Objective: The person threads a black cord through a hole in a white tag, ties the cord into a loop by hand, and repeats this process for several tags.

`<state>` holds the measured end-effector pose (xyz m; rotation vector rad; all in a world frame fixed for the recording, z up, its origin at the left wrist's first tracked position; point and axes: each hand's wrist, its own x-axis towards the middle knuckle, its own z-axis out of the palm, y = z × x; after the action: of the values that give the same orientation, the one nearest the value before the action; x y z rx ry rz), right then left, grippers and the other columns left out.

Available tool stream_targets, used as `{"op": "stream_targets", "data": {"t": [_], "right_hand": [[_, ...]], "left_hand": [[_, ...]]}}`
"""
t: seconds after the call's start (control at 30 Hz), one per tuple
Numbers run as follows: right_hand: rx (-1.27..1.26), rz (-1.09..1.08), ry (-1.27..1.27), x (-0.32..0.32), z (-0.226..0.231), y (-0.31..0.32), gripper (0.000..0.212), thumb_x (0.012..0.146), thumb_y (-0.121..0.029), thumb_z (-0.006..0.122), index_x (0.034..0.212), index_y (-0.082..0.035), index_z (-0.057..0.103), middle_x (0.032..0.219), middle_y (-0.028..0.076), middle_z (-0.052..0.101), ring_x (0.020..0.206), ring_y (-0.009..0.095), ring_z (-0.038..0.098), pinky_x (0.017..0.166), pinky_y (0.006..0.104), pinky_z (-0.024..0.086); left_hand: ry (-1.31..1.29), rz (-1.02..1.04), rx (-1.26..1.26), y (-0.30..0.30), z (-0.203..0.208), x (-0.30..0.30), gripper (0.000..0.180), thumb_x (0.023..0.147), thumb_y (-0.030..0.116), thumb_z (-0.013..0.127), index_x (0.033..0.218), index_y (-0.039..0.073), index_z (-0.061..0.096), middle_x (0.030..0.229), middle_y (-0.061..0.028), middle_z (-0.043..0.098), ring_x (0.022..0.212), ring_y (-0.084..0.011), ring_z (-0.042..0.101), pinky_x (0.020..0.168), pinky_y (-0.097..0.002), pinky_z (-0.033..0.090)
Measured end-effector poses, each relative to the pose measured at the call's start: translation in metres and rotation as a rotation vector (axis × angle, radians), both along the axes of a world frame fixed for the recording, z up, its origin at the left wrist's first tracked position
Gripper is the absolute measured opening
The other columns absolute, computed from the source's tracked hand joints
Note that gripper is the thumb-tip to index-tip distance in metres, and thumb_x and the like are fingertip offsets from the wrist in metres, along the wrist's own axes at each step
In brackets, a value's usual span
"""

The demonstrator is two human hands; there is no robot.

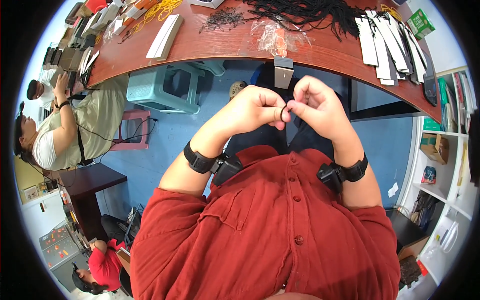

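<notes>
In front of my red shirt, both hands meet above my lap. My left hand [256,111] is closed, its thumb and finger pinching a thin black cord [283,114] bent into a small loop. From the other side, my right hand [322,107] pinches the same cord near its end, fingers curled. The fingertips partly hide the cord. Just beyond the hands, a small grey-and-white block [283,74], perhaps a stack of cards, juts over the table's front edge. A black device is strapped to each wrist.
The red-brown table [210,47] bears a heap of black cords [310,12], small dark pieces [222,19], clear plastic wrap [270,37], a long white box [165,37] and white strips [385,47]. Light-blue stools [165,90] stand below; shelves [445,170] line the right; people sit left.
</notes>
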<state>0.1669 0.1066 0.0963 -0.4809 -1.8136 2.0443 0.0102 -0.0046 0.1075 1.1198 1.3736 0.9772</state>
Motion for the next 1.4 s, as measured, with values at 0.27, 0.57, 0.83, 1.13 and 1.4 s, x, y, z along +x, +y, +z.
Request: {"op": "stream_targets", "data": {"t": [0.27,0.57,0.83,1.13,1.4], "right_hand": [[0.139,0.113,0.149,0.001,-0.001,-0.002,0.006,0.076,-0.002,0.066,0.082,-0.001,0.065,0.078,0.002,0.055,0.072,0.009,0.054,0.063,0.0217,0.043],[-0.419,-0.014,0.205,0.003,-0.014,-0.022,0.004,0.079,0.001,0.058,0.081,-0.002,0.056,0.073,-0.001,0.050,0.059,0.006,0.045,0.055,0.0177,0.037],[0.516,-0.144,-0.124,0.001,0.008,-0.020,0.008,0.075,-0.004,0.062,0.082,-0.002,0.060,0.071,0.003,0.052,0.056,0.009,0.045,0.051,0.0229,0.038],[0.829,-0.174,-0.083,0.008,0.017,-0.020,0.005,0.073,-0.005,0.064,0.076,-0.004,0.059,0.067,0.008,0.054,0.059,0.023,0.054,0.053,0.0309,0.043],[1.137,-0.175,-0.152,0.010,0.022,-0.022,0.008,0.072,-0.008,0.065,0.075,-0.006,0.058,0.070,0.007,0.055,0.064,0.026,0.056,0.056,0.0336,0.044]], "left_hand": [[-0.275,-0.061,-0.097,-0.006,-0.004,-0.009,0.011,0.082,0.010,0.063,0.079,0.000,0.065,0.073,-0.0056,0.065,0.065,-0.0102,0.061,0.063,-0.0230,0.050],[-0.476,-0.065,-0.160,-0.002,-0.010,-0.001,0.006,0.083,0.009,0.059,0.086,0.004,0.057,0.077,-0.0007,0.061,0.068,-0.0081,0.060,0.064,-0.0214,0.049],[-0.168,0.198,-0.022,-0.007,-0.020,0.003,0.004,0.081,0.006,0.060,0.084,0.004,0.058,0.073,0.0006,0.059,0.064,-0.0057,0.055,0.061,-0.0202,0.046],[-0.511,0.189,-0.191,-0.012,-0.011,0.000,0.013,0.084,0.017,0.062,0.087,0.005,0.061,0.077,0.0016,0.060,0.066,-0.0049,0.055,0.060,-0.0188,0.045],[-0.166,0.251,-0.097,-0.010,-0.011,0.015,0.011,0.085,0.015,0.061,0.088,0.005,0.061,0.075,0.0017,0.060,0.062,-0.0041,0.052,0.059,-0.0184,0.044]]}}
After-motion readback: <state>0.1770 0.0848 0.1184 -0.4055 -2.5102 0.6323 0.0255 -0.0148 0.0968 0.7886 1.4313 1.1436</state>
